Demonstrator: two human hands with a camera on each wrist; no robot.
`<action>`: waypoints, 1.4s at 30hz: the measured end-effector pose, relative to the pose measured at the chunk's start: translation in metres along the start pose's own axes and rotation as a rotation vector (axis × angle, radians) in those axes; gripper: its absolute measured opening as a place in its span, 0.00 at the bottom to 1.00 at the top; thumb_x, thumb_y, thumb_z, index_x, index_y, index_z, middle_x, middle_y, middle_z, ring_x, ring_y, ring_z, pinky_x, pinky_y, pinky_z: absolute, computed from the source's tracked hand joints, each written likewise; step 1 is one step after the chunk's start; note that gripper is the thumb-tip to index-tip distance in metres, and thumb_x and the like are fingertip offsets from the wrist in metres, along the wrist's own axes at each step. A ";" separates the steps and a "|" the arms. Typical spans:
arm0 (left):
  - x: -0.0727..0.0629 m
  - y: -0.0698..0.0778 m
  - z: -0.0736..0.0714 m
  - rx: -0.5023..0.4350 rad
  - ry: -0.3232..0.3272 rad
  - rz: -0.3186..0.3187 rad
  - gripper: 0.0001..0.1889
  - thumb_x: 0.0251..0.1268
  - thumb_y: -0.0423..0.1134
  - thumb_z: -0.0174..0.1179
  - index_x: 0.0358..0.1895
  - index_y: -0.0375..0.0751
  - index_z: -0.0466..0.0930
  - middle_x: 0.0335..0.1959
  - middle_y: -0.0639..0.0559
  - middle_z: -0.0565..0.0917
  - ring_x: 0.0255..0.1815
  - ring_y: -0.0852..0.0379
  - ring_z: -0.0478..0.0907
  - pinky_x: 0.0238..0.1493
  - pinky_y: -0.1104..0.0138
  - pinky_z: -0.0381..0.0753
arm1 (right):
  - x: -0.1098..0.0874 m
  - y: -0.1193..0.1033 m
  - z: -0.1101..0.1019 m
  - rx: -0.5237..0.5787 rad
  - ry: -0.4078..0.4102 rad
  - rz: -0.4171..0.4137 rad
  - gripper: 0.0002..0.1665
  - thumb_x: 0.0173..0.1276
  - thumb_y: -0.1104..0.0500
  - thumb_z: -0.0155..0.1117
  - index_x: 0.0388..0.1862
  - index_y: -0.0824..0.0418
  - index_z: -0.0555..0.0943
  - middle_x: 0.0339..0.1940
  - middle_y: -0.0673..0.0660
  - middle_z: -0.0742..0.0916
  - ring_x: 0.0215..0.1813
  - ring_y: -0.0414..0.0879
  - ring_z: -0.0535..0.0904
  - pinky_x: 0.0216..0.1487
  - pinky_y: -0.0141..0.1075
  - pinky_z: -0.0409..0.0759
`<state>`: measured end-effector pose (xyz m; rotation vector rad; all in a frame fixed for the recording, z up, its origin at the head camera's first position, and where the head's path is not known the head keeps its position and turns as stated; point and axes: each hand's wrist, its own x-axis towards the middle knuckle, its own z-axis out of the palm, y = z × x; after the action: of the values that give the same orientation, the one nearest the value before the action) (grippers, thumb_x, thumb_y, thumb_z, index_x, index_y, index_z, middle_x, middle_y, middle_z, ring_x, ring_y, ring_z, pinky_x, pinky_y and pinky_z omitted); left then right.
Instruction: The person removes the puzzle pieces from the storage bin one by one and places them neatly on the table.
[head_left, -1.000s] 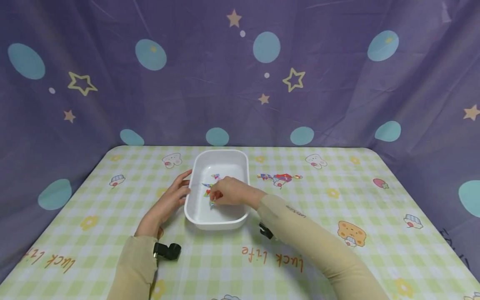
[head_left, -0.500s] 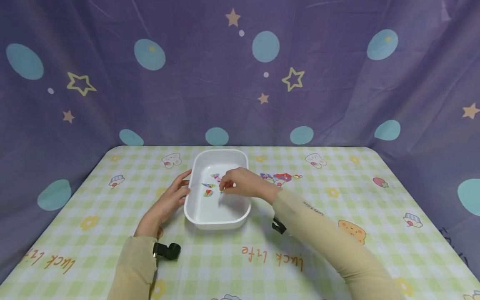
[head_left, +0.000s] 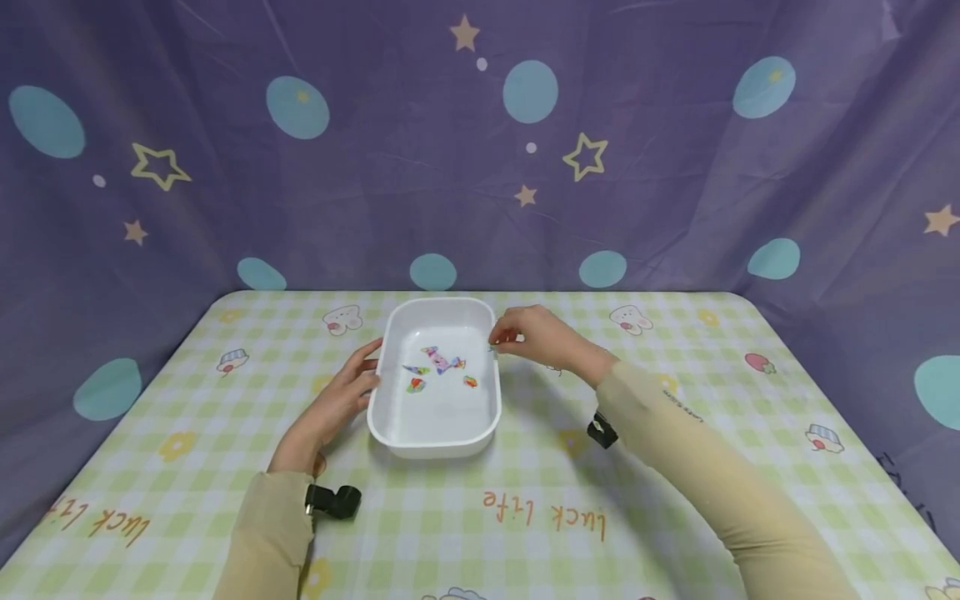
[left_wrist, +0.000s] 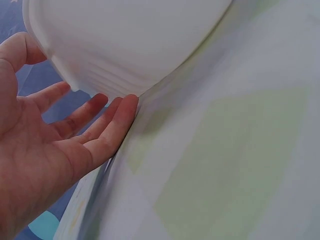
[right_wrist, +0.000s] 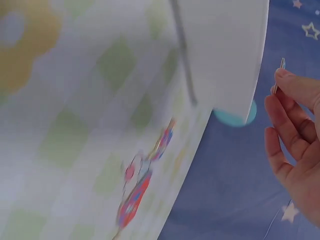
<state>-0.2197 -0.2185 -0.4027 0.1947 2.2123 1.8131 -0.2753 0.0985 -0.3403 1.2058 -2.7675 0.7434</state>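
A white rectangular basin [head_left: 435, 429] stands on the table with several small, flat, colourful pieces inside, among them a pink one [head_left: 438, 360] and a red-and-green one [head_left: 416, 385]. My left hand [head_left: 335, 408] touches the basin's left wall with its fingers extended; the left wrist view shows the fingertips against the white side. Above the basin's right rim, my right hand [head_left: 543, 337] pinches a thin, flat piece [right_wrist: 283, 64] between thumb and fingers. Only its narrow edge shows, so its pattern cannot be told.
Right of the basin, more flat colourful pieces [right_wrist: 134, 202] lie on the table; my right hand hides them in the head view. A checked, printed cloth [head_left: 420, 533] covers the table. A purple curtain [head_left: 480, 208] hangs behind the far edge.
My right hand has lifted a piece from inside the basin and moved right and away to the right rim. The left hand and basin have stayed put.
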 end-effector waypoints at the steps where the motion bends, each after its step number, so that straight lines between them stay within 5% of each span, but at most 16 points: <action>1: 0.000 0.000 0.000 -0.002 0.000 0.001 0.35 0.63 0.37 0.44 0.72 0.56 0.42 0.66 0.38 0.55 0.61 0.41 0.63 0.55 0.60 0.72 | -0.003 0.003 -0.002 -0.002 0.002 0.010 0.07 0.58 0.60 0.65 0.36 0.57 0.84 0.32 0.49 0.82 0.32 0.38 0.78 0.38 0.35 0.79; 25: 0.000 0.001 -0.003 0.006 -0.002 0.012 0.34 0.65 0.37 0.43 0.72 0.57 0.42 0.66 0.38 0.55 0.61 0.40 0.63 0.53 0.60 0.73 | -0.067 0.076 -0.021 -0.107 0.035 0.237 0.08 0.56 0.60 0.65 0.36 0.56 0.84 0.33 0.49 0.84 0.35 0.42 0.78 0.34 0.36 0.75; 42: 0.002 -0.001 0.000 0.013 0.011 -0.014 0.35 0.63 0.37 0.44 0.72 0.57 0.42 0.66 0.39 0.56 0.61 0.42 0.63 0.54 0.60 0.73 | -0.094 0.113 -0.020 -0.169 0.038 0.367 0.08 0.57 0.61 0.64 0.36 0.56 0.84 0.32 0.51 0.84 0.37 0.46 0.79 0.38 0.42 0.75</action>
<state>-0.2211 -0.2184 -0.4041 0.1712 2.2275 1.7977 -0.2915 0.2379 -0.3899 0.6556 -2.9820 0.5261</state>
